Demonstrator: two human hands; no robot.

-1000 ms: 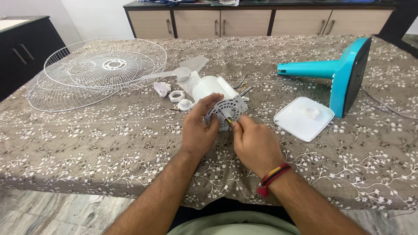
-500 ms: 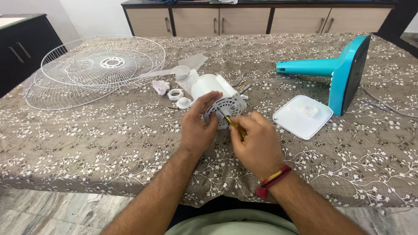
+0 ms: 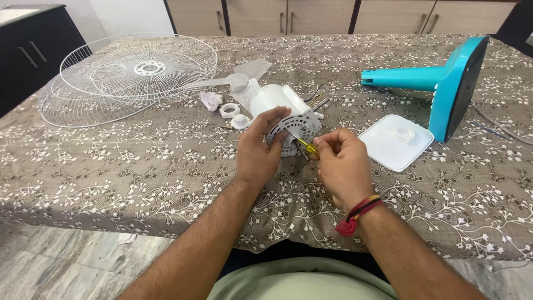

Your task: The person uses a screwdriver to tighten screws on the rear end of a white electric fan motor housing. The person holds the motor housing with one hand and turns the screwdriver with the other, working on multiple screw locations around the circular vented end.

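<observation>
My right hand point(image 3: 343, 165) pinches a small yellow-handled screwdriver point(image 3: 304, 146) with its tip at the vented back of the white fan motor housing point(image 3: 288, 114), while my left hand point(image 3: 260, 149) curls around that housing's near edge to steady it at the middle of the floral tablecloth point(image 3: 139, 166). Just beyond lie small white caps point(image 3: 229, 110) and a clear blade point(image 3: 247, 75). Farther left are the wire grilles point(image 3: 130, 75), and to my right a white square cover point(image 3: 395, 141) sits beside the teal stand point(image 3: 438, 80).

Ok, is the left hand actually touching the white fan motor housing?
Touching. The head view shows the left hand with its fingers wrapped over the vented end of the white fan motor housing, no gap visible.
</observation>
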